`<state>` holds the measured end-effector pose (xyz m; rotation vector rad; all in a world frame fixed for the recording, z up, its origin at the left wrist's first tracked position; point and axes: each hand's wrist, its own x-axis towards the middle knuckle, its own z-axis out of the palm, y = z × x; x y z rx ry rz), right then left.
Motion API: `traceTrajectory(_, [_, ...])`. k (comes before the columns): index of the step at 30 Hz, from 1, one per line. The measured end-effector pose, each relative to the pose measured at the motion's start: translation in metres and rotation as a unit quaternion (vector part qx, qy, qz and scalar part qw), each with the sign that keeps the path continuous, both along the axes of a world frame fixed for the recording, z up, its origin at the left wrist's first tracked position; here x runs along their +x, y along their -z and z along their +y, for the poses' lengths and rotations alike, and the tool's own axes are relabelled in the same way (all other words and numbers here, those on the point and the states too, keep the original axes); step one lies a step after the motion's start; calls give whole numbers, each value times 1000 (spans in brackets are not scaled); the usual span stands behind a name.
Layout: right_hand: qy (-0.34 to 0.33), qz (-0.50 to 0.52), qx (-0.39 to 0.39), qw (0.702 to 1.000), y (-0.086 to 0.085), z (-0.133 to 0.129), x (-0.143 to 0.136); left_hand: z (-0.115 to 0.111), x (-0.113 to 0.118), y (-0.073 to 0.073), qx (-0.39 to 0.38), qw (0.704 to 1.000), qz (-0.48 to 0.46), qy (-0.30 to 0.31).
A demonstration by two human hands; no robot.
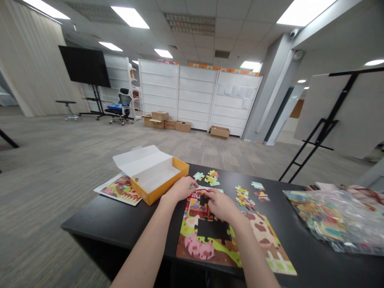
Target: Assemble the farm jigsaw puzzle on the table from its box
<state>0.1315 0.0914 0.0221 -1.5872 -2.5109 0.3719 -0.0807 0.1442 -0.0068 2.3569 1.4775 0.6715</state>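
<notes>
A partly assembled farm jigsaw puzzle (198, 246) lies on the black table, with a pink pig, a white bird and a spotted cow in its picture. A dark gap shows in its middle. Over the puzzle's top edge, my right hand (223, 205) pinches a small reddish puzzle piece (204, 192) at its fingertips, partly hidden by the fingers. My left hand (181, 189) rests at the top left corner of the puzzle, fingers bent forward and apart from the thumb, holding nothing that I can see. Several loose puzzle pieces (242, 195) lie beyond and right of my right hand.
An open yellow box (165, 188) with a white lid stands left of the puzzle, partly over a printed picture sheet (120, 191). A clear plastic bag (336, 220) of colourful pieces lies at the right. Beyond the table are a whiteboard stand (322, 132) and cardboard boxes (160, 116).
</notes>
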Motion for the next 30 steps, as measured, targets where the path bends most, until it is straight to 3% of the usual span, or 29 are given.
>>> traceTrajectory(30, [63,-30,-11,997,-3,-11,-20,-19,23,-29,-44,988,121,-89])
